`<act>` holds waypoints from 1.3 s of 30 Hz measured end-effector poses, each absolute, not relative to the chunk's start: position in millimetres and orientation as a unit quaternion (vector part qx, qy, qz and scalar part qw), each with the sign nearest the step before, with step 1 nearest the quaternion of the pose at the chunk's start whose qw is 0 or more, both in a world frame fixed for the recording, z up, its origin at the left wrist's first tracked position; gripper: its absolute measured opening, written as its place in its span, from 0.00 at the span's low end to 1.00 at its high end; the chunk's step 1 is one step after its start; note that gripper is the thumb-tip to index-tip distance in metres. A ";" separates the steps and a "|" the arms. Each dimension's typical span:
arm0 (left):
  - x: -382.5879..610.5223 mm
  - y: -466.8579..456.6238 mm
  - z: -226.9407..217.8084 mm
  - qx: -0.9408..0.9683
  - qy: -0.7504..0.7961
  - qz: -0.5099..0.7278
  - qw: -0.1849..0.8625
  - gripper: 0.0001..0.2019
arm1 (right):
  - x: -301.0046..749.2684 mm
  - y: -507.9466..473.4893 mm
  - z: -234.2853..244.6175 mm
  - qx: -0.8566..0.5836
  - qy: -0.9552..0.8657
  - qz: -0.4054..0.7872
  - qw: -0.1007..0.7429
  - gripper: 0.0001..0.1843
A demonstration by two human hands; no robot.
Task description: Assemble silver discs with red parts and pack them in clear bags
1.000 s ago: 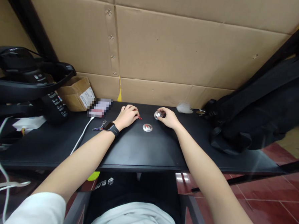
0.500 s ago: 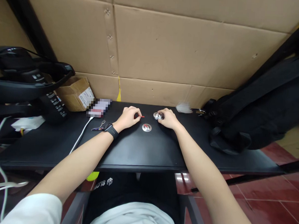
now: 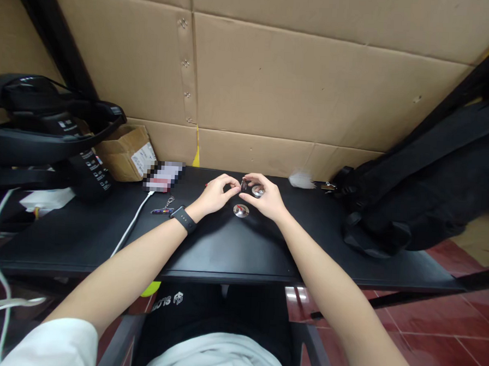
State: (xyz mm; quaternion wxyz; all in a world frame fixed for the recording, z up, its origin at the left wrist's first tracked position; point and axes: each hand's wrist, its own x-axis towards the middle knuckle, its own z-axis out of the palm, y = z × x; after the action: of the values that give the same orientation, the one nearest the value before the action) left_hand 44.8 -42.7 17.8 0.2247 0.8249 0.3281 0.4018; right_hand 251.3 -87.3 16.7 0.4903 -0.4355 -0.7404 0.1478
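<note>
My two hands meet over the far middle of the black desk (image 3: 224, 247). My right hand (image 3: 266, 198) holds a small shiny metal cap (image 3: 257, 192) in curled fingers, with a small dark piece pinched at its fingertips. My left hand (image 3: 215, 192), a black watch (image 3: 183, 219) on its wrist, is pinched with thumb and forefinger right beside that dark piece; what it holds, if anything, is too small to make out. A second round silver disc (image 3: 241, 210) lies flat on the desk just below both hands.
A black bag (image 3: 425, 181) leans at the right. At the left sit a black headset (image 3: 42, 123), a cardboard box (image 3: 125, 152), a white cable (image 3: 129, 226) and a small keychain (image 3: 161, 210). A white tuft (image 3: 301, 179) lies by the cardboard wall (image 3: 294, 82).
Both hands moved toward each other and lifted slightly; the right brought the metal cap leftwards. The red item seen by my left fingers is mostly hidden now.
</note>
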 end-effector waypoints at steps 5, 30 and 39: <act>49.3 -44.8 14.1 0.815 0.326 0.417 0.234 0.07 | 240.4 -98.6 25.5 -0.434 -0.747 0.141 0.483 0.25; 53.4 -64.8 22.8 0.832 0.386 0.392 0.071 0.05 | 246.9 -80.3 7.3 -0.427 -0.672 0.380 0.471 0.27; 53.2 -65.1 24.5 0.825 0.384 0.407 0.082 0.04 | 255.1 -76.0 5.4 -0.425 -0.731 0.278 0.456 0.17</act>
State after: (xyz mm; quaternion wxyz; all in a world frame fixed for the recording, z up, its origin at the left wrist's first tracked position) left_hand 53.2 -65.1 24.5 0.0817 0.8252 0.3836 0.4065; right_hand 255.1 -76.0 5.4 0.4561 -0.4247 -0.7308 0.2784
